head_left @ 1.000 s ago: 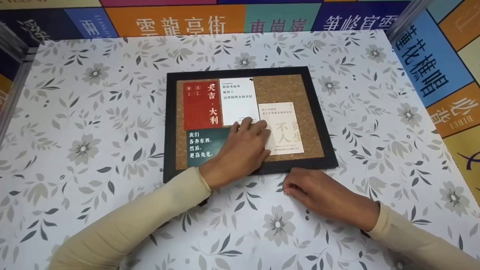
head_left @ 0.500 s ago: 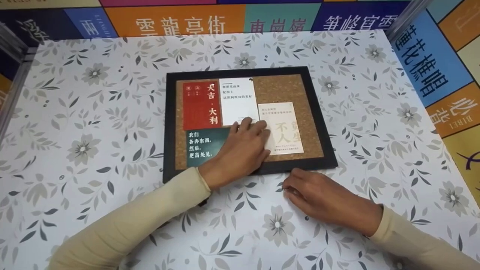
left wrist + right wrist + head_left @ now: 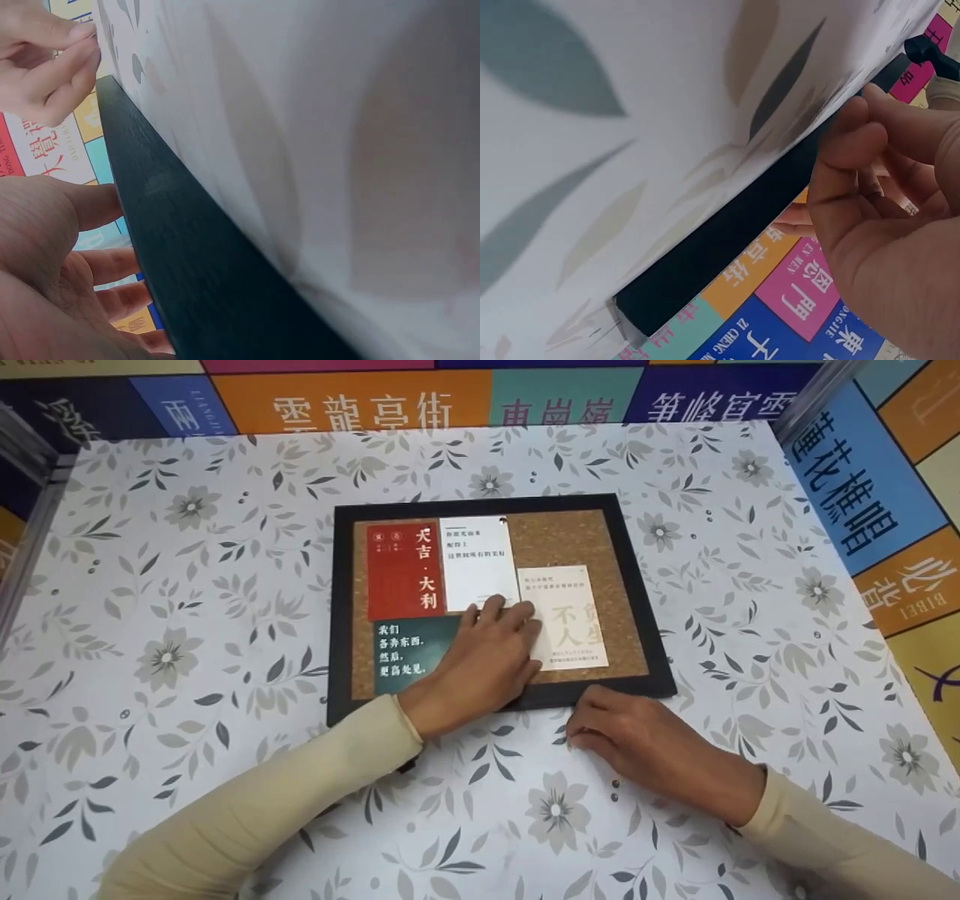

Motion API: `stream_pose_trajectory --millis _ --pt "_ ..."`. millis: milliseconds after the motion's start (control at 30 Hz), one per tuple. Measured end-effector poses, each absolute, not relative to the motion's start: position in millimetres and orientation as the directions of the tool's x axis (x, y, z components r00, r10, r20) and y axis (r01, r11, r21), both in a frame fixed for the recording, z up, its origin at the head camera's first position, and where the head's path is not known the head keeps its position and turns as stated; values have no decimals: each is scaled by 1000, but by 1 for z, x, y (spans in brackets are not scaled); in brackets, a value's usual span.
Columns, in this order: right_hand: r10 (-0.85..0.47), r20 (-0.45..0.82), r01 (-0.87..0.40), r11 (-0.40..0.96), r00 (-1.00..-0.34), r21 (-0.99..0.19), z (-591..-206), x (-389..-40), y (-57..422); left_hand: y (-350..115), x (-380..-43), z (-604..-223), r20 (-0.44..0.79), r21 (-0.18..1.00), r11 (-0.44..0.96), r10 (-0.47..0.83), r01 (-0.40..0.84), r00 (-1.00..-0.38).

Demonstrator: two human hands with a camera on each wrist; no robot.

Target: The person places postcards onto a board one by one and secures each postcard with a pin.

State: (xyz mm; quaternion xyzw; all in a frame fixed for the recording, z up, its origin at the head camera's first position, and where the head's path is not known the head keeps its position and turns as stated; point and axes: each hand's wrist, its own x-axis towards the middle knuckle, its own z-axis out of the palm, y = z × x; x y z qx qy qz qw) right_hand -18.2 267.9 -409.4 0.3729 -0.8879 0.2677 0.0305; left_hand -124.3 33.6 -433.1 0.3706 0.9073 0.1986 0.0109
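A cork board (image 3: 559, 536) in a black frame lies on the table. My left hand (image 3: 480, 667) rests on it, fingers spread, across the green card (image 3: 412, 649), the lower edge of the white card (image 3: 480, 566) and the left side of the cream card (image 3: 566, 615). Above the green card is a red card (image 3: 401, 574). My right hand (image 3: 637, 742) is by the frame's near edge, thumb and forefinger pinched together. In the left wrist view, a tiny thin thing shows at the fingertips of the right hand (image 3: 49, 64); its kind is unclear.
The board lies on a white floral tablecloth (image 3: 225, 607). Colourful panels with large characters (image 3: 360, 409) stand behind the table and along its right side. A small dark spot marks the white card's top right corner.
The left hand stays put on the board. My right hand shifts slightly, its fingers turning a little beside the frame's near edge.
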Motion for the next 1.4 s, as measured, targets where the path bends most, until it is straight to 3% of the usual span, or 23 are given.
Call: stream_pose_trajectory --millis 333,600,800,1067,1400 --pt "-553 302 -612 545 -776 -573 -407 -33 275 32 -116 -413 100 335 666 678 667 -728" --pt "-364 201 -386 560 -910 -734 -398 -50 283 32 -115 -407 61 335 680 675 652 -735" --pt "-245 90 -216 561 -965 -799 -388 -67 288 31 -115 -408 64 353 673 676 650 -734" --pt "-172 13 -100 509 -985 -855 -384 -90 295 33 -114 -408 78 320 679 676 660 -733" --pt "-147 20 -93 504 -989 -859 -389 -112 297 32 -114 -407 72 317 680 677 661 -732"
